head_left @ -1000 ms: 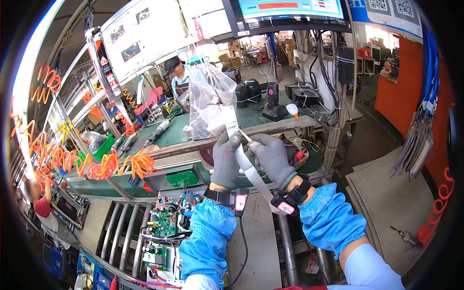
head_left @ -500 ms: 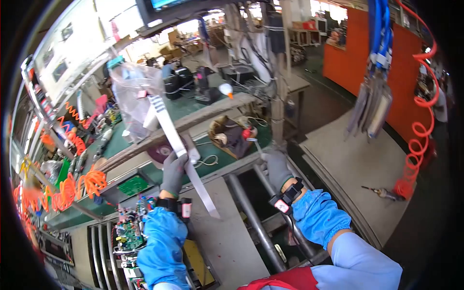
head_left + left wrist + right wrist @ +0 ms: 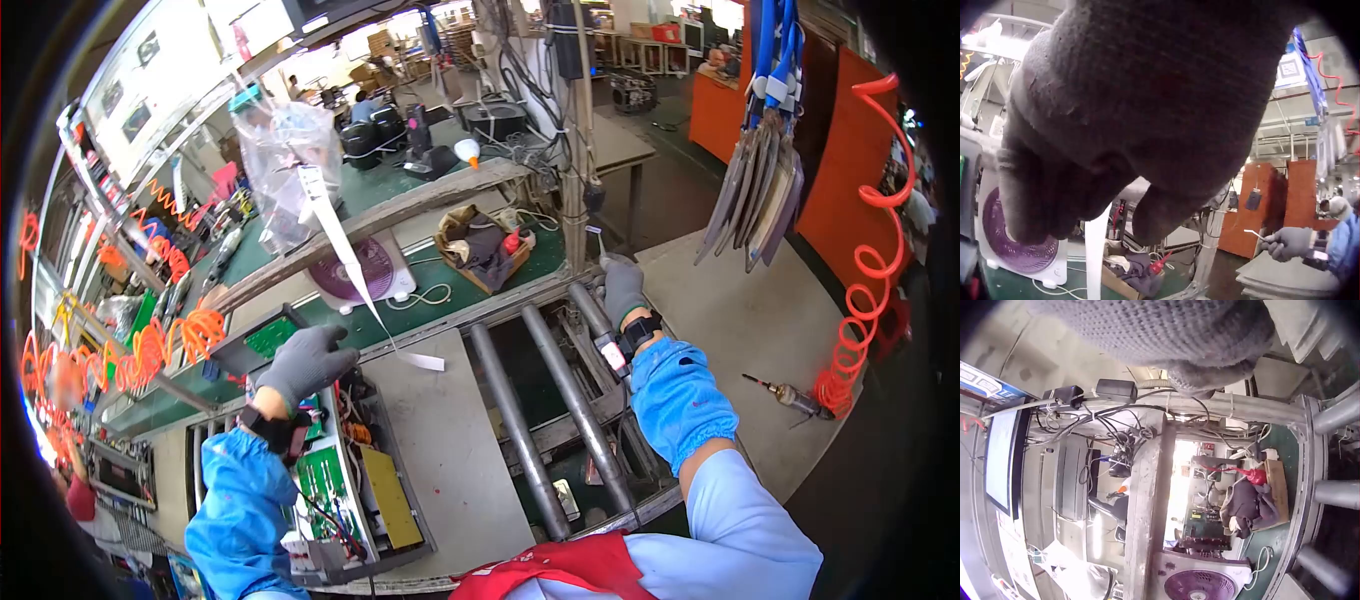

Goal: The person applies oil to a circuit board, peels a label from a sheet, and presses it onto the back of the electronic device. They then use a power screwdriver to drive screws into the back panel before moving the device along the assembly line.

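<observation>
My gloved left hand is over the circuit board unit, its fingers loose and thumb apart, holding nothing. In the left wrist view the left hand fills the upper part, with the white strip beyond it. The long white strip hangs from the clear plastic bag, its lower end bent over the grey board. Out to the right, my gloved right hand pinches a thin white stick, also visible in the left wrist view. The right wrist view shows the right glove, but not the stick.
Metal rollers run between the grey board and the right-hand panel. A purple fan and a box with cloth lie beyond. Grey plates hang at right, near a red coiled hose.
My left hand has let go of the white strip and moved left, over the circuit boards. The right hand has moved farther right and away with the stick. The strip now hangs free.
</observation>
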Available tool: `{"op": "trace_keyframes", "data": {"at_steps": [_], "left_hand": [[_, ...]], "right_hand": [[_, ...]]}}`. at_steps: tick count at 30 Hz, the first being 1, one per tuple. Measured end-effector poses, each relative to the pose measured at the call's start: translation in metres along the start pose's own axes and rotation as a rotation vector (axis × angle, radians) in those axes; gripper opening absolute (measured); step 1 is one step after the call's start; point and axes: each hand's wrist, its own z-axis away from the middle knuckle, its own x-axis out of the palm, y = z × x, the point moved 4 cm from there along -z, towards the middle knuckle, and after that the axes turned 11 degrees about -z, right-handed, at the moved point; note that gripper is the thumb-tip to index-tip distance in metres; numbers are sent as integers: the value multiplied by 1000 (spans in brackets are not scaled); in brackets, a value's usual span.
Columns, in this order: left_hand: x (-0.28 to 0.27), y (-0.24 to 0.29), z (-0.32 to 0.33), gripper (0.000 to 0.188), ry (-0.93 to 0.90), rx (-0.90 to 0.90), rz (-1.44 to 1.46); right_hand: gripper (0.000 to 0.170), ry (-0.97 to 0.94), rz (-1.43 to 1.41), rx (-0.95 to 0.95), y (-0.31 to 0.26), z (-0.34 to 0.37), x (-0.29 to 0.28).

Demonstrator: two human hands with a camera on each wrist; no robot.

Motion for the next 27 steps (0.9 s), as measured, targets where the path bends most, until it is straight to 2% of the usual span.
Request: {"op": "trace_keyframes", "data": {"at_steps": [3, 4, 5, 6, 9, 11, 12, 14, 15, 16, 17, 19, 20, 21, 22, 23, 25, 27], "left_hand": [[-26, 14, 69, 46, -141, 3, 123], [-27, 11, 94, 44, -26, 86, 122], [-30, 11, 117, 47, -92, 27, 192], [-33, 10, 141, 46, -72, 2, 218], [-44, 6, 214, 44, 63, -121, 130], [-51, 0, 255, 39, 125, -271, 194], [-50, -8, 272, 38, 222, -336, 294], [-32, -38, 305, 35, 420, -461, 548], [-41, -37, 320, 34, 435, -529, 453], [-36, -46, 331, 34, 536, -533, 482], [-24, -57, 346, 33, 623, -540, 510], [-5, -64, 366, 34, 601, -545, 506], [10, -68, 373, 32, 570, -556, 556], [31, -74, 379, 30, 530, -567, 609], [58, -90, 385, 26, 559, -498, 570], [59, -78, 387, 21, 703, -464, 409], [65, -64, 390, 19, 806, -471, 354], [67, -56, 394, 19, 904, -355, 113]], "right_hand": [[11, 9, 7, -2, 1, 0, 1], [11, 22, 7, 8, -2, 5, 2], [10, -10, 1, 29, -1, 8, 3], [9, -45, -8, 49, 0, 10, 2], [7, -152, -27, 85, 5, 5, -8], [5, -194, -14, 90, 13, -7, -12], [5, -217, 59, 56, 19, -17, -16], [5, -316, 628, -277, 32, -49, -28], [6, -316, 720, -335, 38, -52, -33], [7, -303, 694, -313, 40, -51, -35], [6, -218, 157, 118, 39, -5, -33], [8, -311, 39, 234, 35, 62, -31], [10, -463, -18, 400, 52, 81, -39], [13, -519, 235, 233, 55, 119, -42], [16, -529, 159, 330, 57, 165, -43], [19, -602, 198, 346, 59, 206, -45], [21, -699, 186, 413, 63, 293, -48], [21, -785, 248, 454, 75, 371, -54]]}}
